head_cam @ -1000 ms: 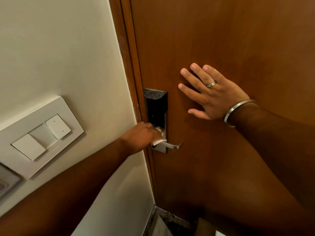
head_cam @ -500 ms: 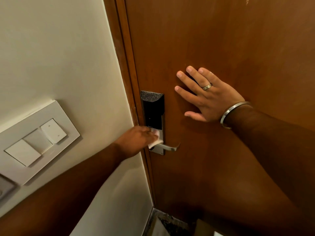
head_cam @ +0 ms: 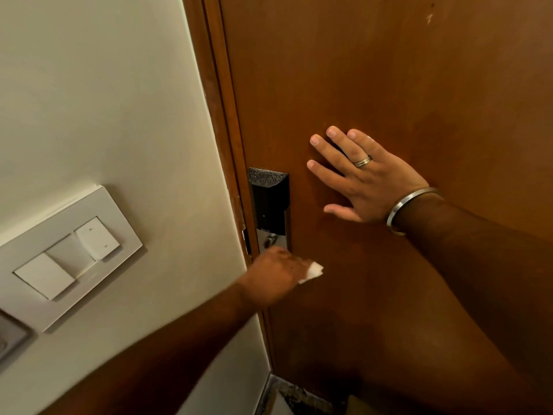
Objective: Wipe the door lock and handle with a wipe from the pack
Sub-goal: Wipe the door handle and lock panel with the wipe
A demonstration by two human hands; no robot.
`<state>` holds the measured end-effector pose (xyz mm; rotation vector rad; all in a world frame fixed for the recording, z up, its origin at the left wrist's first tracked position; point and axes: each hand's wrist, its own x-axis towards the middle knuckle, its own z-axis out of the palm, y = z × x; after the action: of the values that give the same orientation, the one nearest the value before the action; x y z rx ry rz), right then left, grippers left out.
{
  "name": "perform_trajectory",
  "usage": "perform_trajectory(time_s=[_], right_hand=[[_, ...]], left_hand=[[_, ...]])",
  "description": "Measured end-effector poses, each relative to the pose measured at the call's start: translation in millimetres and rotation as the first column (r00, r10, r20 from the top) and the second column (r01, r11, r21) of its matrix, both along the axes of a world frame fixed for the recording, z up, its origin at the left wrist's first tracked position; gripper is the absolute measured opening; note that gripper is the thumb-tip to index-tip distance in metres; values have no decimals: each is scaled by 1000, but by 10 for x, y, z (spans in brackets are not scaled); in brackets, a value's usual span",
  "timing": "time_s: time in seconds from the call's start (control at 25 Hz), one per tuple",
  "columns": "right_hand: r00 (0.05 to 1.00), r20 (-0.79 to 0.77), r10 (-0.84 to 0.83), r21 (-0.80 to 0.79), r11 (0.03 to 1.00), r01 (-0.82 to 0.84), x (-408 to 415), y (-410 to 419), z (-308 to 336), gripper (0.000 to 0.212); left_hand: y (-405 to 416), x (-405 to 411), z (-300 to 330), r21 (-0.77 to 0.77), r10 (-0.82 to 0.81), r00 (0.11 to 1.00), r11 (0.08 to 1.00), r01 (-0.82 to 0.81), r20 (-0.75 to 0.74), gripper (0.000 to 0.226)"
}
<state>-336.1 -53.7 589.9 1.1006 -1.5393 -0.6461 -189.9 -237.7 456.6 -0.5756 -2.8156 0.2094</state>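
A black and silver door lock (head_cam: 270, 205) sits on the left edge of a brown wooden door (head_cam: 389, 70). My left hand (head_cam: 276, 275) is closed over the lever handle, which it hides, and it holds a white wipe (head_cam: 312, 272) whose corner sticks out to the right. The silver plate with the keyhole (head_cam: 270, 241) shows just above this hand. My right hand (head_cam: 363, 178) lies flat on the door to the right of the lock, fingers spread, with a ring and a metal bangle. The wipe pack is not in view.
A cream wall (head_cam: 104, 100) fills the left side, with a white switch plate (head_cam: 65, 259) on it. The wooden door frame (head_cam: 221, 115) runs between wall and door. A dark speckled floor strip (head_cam: 296, 396) shows at the bottom.
My left hand has slid with the wipe from the lock plate's lower left to the right, over the lever handle, which it now covers. The right hand stays pressed on the door.
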Motion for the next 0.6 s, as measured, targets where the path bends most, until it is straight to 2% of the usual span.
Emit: perform_trajectory(time_s=[0.12, 0.2, 0.24, 0.32, 0.44, 0.52, 0.56, 0.6], right_hand=[[1000, 9, -9, 10, 1000, 9, -1, 12, -2, 86], [1000, 20, -20, 17, 1000, 19, -10, 1, 19, 86], [999, 27, -31, 17, 999, 30, 0, 1, 14, 87], [999, 34, -41, 17, 999, 40, 30, 6, -21, 86], [996, 69, -62, 40, 997, 59, 35, 13, 24, 84], [986, 153, -66, 27, 998, 62, 56, 32, 28, 78], [973, 226, -40, -9, 999, 44, 85, 71, -37, 73], [946, 325, 0, -69, 997, 24, 150, 157, -192, 68]], left_hand=[[333, -73, -194, 26, 151, 989, 988, -151, 5, 46], [173, 32, -193, 86, 94, 993, 992, -88, -69, 48], [9, 101, -157, 146, 58, 994, 988, -44, -89, 44], [-426, 194, -63, 328, 94, 991, 943, -58, -97, 28], [-684, 291, -9, 342, 186, 975, 930, -135, -120, 22], [-425, 387, -250, 356, 88, 994, 933, -59, -66, 19], [-227, 478, -452, 389, 71, 997, 919, -56, -24, 18], [0, 597, -667, 470, 122, 992, 874, -121, 29, 15]])
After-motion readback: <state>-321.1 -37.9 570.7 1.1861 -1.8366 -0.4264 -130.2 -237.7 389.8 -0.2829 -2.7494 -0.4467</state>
